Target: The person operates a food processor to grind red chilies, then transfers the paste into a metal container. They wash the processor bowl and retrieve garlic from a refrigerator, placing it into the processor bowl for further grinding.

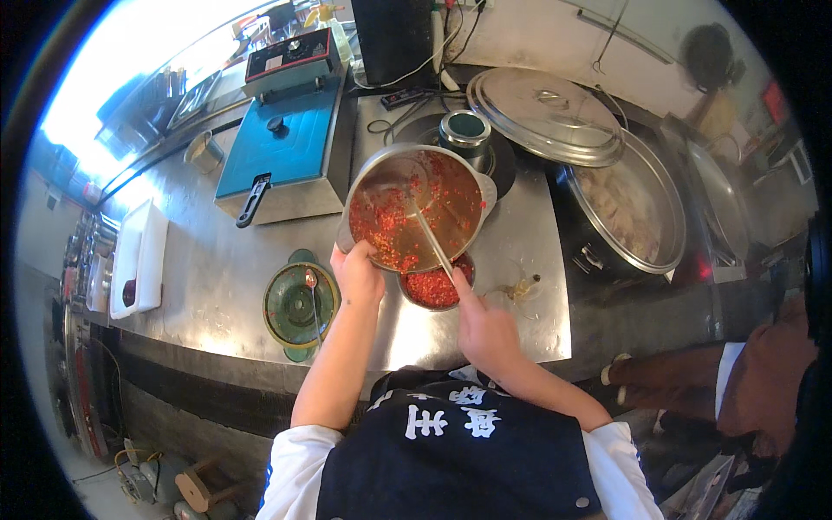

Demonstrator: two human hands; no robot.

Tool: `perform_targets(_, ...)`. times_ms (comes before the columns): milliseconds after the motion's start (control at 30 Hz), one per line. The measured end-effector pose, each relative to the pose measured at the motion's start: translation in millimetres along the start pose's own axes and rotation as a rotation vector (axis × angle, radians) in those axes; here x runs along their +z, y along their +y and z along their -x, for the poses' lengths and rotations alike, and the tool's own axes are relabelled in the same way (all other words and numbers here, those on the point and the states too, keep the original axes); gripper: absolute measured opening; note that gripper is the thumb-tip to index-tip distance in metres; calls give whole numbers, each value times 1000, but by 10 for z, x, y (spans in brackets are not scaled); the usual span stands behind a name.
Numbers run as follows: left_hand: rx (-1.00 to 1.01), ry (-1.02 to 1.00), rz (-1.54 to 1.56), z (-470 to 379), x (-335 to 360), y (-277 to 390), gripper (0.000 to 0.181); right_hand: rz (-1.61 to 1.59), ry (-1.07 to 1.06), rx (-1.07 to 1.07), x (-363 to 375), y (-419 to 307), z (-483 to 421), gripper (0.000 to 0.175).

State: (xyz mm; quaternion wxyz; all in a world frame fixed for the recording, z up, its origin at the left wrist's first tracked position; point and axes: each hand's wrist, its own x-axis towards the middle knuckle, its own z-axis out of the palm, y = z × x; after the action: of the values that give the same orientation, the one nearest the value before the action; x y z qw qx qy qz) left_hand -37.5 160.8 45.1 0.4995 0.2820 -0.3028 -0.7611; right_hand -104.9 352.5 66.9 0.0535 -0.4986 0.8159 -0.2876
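My left hand grips the rim or handle of a metal two-handled pot, tilted towards me. Red chopped chili clings to its inner wall, mostly along the lower side. With my right hand I hold the handle of a metal utensil; its far end reaches inside the pot, its shape hard to make out. Under the pot's lower rim stands a round metal container full of chopped red chili. The pot hides that container's far side.
Left of my forearm sits a green lidded or bowl-like dish with a spoon. A blue-topped appliance stands behind it. On the right are a large pot of food and its lid. Another person is at right.
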Motion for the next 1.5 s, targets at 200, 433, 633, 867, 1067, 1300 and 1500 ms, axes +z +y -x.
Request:
perform_targets(200,-38,-34,5,-1,-37,-13,55,215,-55,-2,20,130,17,57)
perform_targets(433,-24,-42,-28,16,-18,-108,67,73,-84,48,45,85,20,57)
perform_targets(633,26,-48,-11,-59,10,-32,63,187,-226,195,-7,58,179,60)
perform_targets(867,-4,-19,4,13,44,-24,58,306,-134,17,-41,234,73,61)
perform_targets(1067,-23,0,35,-5,-41,-60,61,183,-174,142,-154,277,229,62)
perform_targets(1300,32,-47,97,-7,31,-414,68,206,-322,247,14,-23,85,62)
perform_targets(1500,40,-9,129,-19,7,-571,70,201,-429,161,-24,46,598,59)
